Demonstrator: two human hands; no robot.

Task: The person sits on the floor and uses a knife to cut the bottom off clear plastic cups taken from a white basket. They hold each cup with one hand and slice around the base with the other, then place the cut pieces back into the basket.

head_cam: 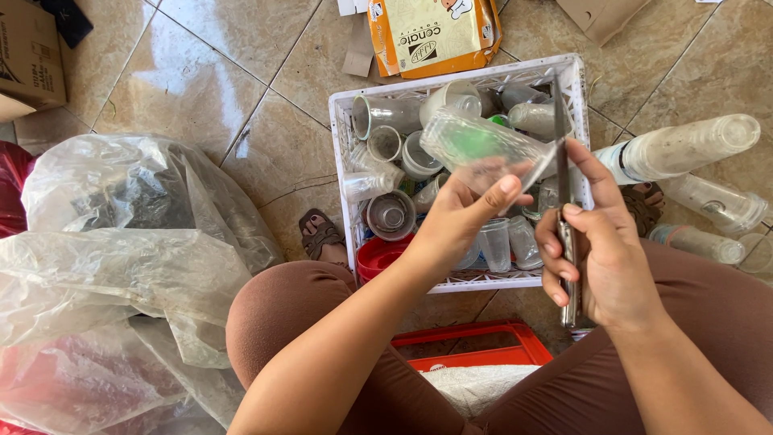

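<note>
The person sits on the floor [241, 48], knees apart. The left hand [463, 213] is raised, palm turned inward, fingers and thumb curled around a clear plastic cup [479, 145] held sideways above the near half of the white crate [576, 89]. The right hand [600, 258] is fisted on a knife [562, 161], blade pointing away, edge touching the cup. Beyond, the crate holds more cups. A stack of cups [684, 145] lies at its right edge; plastic bags [121, 242] lie left.
</note>
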